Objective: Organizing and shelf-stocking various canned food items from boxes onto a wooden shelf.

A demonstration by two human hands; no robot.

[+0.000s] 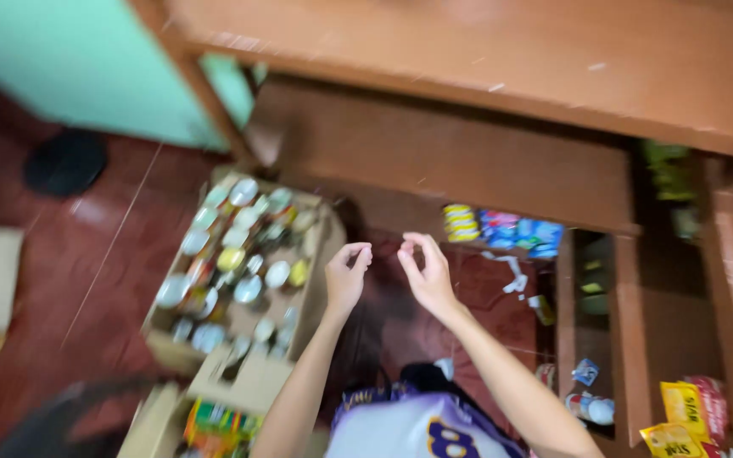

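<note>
Box position: cardboard box of tins [239, 271] lies left of centre in the frame, just left of both hands, long axis running from lower left toward upper centre.
Nearer hand: left hand [347, 276], beside the box's right wall.
Left hand state: raised, fingers curled loosely, holding nothing visible.
Right hand [424, 271]: raised beside it, thumb and forefinger nearly pinched; blur hides any contents.
Above: brown wooden desk [502, 59].

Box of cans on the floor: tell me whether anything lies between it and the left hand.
Nothing visible does. The left hand is raised, empty, just right of the cardboard box of cans, with only open air and bare red floor around.
</note>
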